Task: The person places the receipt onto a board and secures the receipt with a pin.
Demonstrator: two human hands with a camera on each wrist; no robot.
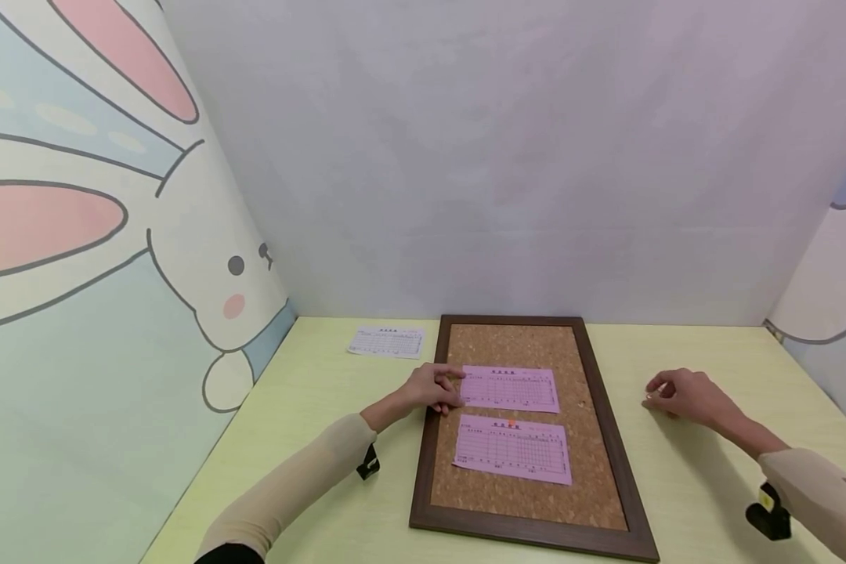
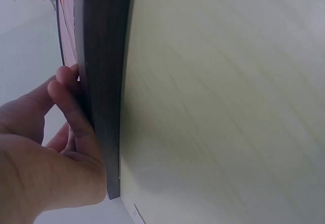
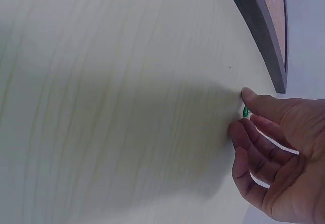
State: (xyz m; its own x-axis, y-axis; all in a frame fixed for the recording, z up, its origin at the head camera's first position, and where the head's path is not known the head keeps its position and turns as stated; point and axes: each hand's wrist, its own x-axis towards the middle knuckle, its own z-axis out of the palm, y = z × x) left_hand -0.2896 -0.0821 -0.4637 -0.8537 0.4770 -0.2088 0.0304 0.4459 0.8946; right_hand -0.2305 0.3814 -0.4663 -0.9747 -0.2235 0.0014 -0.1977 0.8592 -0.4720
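A cork board (image 1: pixel 522 345) in a dark wooden frame (image 2: pixel 104 82) lies flat on the pale yellow table. Two pink printed slips lie on it: an upper slip (image 1: pixel 511 388) and a lower slip (image 1: pixel 513 450) with a small orange pin (image 1: pixel 512 423) at its top edge. My left hand (image 1: pixel 433 388) rests over the board's left frame, fingers touching the upper slip's left end. My right hand (image 1: pixel 677 392) is on the table right of the board, fingertips pinching a small green pushpin (image 3: pixel 246 113) against the tabletop.
A white printed slip (image 1: pixel 386 341) lies on the table at the back left of the board. Cartoon-printed walls close the table in on the left and right, and a plain wall stands behind. Bare tabletop (image 1: pixel 677 486) surrounds the board.
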